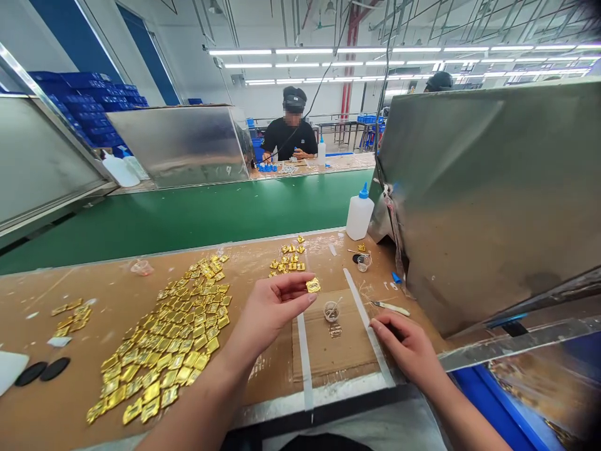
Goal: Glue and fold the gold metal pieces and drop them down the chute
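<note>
My left hand [277, 307] pinches one small gold square piece [313, 285] between thumb and fingertips, above the upper left edge of a taped cardboard sheet [338, 354]. My right hand [401, 341] is at the right tape strip of that sheet, its fingers closed together; whatever they may hold is too small to make out. Between the hands, a small clear cup [331, 311] with a thin stick in it stands on the cardboard. Many gold pieces [173, 338] lie spread to the left of my left forearm, and a smaller group [290, 258] lies beyond my left hand.
A white bottle with a blue cap [359, 216] stands at the back, beside a large metal panel [498, 207]. A white-handled knife [392, 307] lies near my right hand. Beyond the green belt [235, 210], a person [290, 134] sits at another table. Black discs [55, 369] lie far left.
</note>
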`<state>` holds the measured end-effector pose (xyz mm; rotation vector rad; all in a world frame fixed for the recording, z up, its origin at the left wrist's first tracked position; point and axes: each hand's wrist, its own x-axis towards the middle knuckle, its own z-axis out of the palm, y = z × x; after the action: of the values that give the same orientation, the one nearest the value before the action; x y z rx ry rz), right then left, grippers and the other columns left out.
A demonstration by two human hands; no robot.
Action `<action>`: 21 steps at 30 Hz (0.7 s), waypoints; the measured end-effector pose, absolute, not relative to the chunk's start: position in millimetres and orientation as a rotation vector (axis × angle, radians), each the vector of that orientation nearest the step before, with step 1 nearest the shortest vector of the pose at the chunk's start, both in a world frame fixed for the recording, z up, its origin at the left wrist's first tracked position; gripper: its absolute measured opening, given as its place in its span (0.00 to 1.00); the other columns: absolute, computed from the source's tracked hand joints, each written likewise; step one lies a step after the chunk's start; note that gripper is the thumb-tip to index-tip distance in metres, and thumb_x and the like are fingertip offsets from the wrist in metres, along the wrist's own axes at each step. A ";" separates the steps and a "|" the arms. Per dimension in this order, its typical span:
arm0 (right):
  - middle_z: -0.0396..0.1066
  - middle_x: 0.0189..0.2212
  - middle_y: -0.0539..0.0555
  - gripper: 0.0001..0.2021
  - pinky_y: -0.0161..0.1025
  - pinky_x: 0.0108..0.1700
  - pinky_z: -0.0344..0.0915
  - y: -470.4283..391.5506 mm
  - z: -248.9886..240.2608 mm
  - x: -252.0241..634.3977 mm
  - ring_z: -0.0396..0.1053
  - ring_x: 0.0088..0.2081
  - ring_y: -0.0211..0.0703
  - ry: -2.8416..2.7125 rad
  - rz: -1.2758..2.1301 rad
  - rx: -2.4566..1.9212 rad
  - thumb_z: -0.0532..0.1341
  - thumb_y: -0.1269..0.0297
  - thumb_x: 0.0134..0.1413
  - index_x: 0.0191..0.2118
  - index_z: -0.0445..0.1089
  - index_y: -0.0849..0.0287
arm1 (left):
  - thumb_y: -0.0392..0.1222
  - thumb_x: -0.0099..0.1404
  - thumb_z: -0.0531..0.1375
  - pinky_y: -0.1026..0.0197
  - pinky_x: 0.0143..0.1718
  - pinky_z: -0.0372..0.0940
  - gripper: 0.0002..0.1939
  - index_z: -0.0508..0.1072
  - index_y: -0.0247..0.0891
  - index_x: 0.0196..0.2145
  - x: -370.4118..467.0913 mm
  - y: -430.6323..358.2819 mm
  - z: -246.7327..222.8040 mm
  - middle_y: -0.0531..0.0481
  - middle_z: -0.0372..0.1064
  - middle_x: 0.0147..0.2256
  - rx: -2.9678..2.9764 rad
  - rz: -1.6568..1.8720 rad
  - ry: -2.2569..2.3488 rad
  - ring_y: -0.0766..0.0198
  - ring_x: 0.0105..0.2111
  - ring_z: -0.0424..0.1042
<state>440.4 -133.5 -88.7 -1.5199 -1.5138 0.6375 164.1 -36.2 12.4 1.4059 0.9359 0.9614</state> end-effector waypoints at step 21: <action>0.74 0.33 0.53 0.22 0.39 0.42 0.62 -132.0 -92.7 438.2 0.70 0.38 0.46 -1.522 0.697 -1.453 0.57 0.47 0.72 0.33 0.73 0.58 | 0.46 0.76 0.64 0.51 0.45 0.78 0.15 0.75 0.37 0.55 305.0 112.5 -24.1 0.43 0.75 0.51 1.962 0.563 0.949 0.56 0.44 0.78</action>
<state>438.2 -132.0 -92.7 -1.4529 -1.5217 0.6973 305.0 112.5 -24.1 1.9620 0.9492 0.5634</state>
